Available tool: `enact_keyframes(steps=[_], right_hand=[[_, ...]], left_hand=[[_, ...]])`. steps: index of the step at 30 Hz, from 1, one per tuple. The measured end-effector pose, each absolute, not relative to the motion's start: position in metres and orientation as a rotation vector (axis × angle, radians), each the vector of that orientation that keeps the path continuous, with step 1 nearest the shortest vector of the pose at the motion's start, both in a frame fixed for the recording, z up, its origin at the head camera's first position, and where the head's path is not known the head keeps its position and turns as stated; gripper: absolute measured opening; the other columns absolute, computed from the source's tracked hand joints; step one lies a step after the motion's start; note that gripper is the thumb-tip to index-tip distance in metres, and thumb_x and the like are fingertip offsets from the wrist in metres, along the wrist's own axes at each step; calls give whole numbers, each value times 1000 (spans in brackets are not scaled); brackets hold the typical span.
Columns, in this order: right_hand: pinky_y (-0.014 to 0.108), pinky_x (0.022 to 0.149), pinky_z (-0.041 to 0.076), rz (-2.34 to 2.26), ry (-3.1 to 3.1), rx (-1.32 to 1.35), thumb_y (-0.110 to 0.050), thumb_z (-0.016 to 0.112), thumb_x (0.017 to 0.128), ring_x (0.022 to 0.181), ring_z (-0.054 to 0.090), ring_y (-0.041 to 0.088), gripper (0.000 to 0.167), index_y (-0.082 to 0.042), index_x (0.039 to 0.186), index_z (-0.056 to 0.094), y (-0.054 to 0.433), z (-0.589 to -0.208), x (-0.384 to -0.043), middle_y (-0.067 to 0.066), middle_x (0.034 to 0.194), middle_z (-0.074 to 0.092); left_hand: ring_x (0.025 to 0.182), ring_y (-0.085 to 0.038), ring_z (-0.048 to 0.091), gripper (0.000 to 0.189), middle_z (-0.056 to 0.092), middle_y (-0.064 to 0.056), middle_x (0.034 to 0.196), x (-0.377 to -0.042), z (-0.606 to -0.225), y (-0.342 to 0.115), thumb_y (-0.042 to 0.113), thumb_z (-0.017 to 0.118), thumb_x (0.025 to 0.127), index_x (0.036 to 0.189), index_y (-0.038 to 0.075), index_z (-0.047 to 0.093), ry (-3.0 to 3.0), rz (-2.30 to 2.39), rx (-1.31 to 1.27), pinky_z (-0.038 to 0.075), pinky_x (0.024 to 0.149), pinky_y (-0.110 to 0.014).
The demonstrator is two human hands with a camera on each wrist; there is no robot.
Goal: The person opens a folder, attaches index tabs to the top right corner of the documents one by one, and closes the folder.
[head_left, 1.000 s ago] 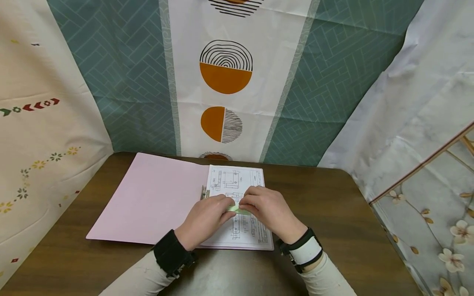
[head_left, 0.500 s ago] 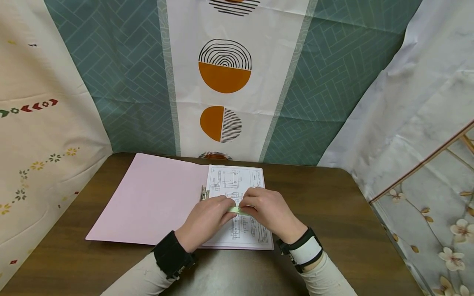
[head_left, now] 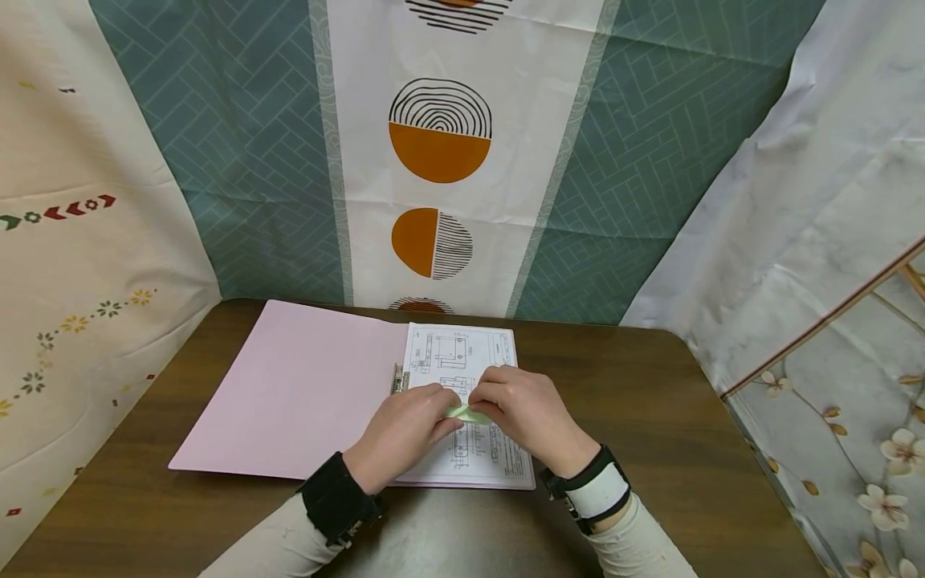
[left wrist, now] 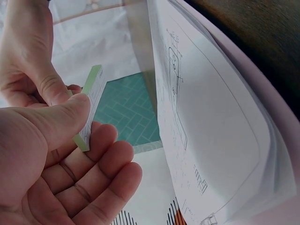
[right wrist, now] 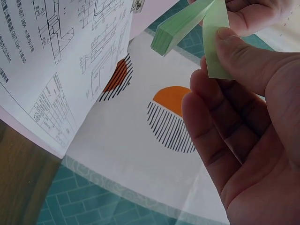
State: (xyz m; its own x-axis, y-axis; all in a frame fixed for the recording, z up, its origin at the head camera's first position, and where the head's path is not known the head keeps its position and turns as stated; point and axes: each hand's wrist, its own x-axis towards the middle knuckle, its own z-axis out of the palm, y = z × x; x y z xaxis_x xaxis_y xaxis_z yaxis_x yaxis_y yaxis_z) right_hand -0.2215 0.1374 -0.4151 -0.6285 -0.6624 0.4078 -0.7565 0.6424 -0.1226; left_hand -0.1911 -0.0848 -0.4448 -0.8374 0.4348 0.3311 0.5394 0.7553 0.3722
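Observation:
Above the printed drawing sheets, my left hand grips a small light-green sticky note pad between thumb and fingers. The pad's printed backing shows in the left wrist view. With thumb and fingertips, my right hand pinches a single green sticky note, which splays away from the pad at its lower end. Its upper end meets the pad near the left hand. Fingers hide part of the pad in the head view. Beneath both hands lies an open pink folder holding the sheets.
A metal clip sits along the folder's spine. The folder rests on a dark brown wooden table. Behind the table hangs a patterned green and white curtain, with more patterned cloth at both sides.
My right hand has shifted slightly to the right and more of the green note shows between the hands. The left hand and the folder stay almost where they were.

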Motion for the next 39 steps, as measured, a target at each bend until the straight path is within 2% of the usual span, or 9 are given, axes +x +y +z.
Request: enact_keyframes(steps=[13,22,32,39], right_hand=[[29,77,61,432,-2517,1112,-10,97,85,84,70,8,19,-20,98,87,141,-415,-223,-9,94,76],[32,80,62,435,-2503,1092,-11,98,84,88,71,11,21,-19,99,86,145,-413,-224,-7,97,77],[33,79,62,437,-2521,1065,-11,97,85,85,69,12,20,-18,100,85,157,-411,-224,-6,96,77],[33,82,62,441,-2554,1007,-9,95,88,88,70,11,20,-19,103,85,169,-412,-226,-7,101,79]], left_hand=[[81,-9,63,23,71,7,94,-191,-445,-83,29,89,95,108,14,78,-2735,-678,-781,54,72,-32],[71,-7,56,24,67,7,85,-191,-448,-83,27,92,92,103,13,77,-2742,-633,-758,47,63,-28],[84,-15,57,26,64,4,92,-188,-454,-86,29,96,89,102,12,80,-2708,-550,-738,50,70,-31],[86,-16,54,25,60,5,93,-178,-457,-91,26,96,89,100,11,78,-2681,-551,-784,50,73,-30]])
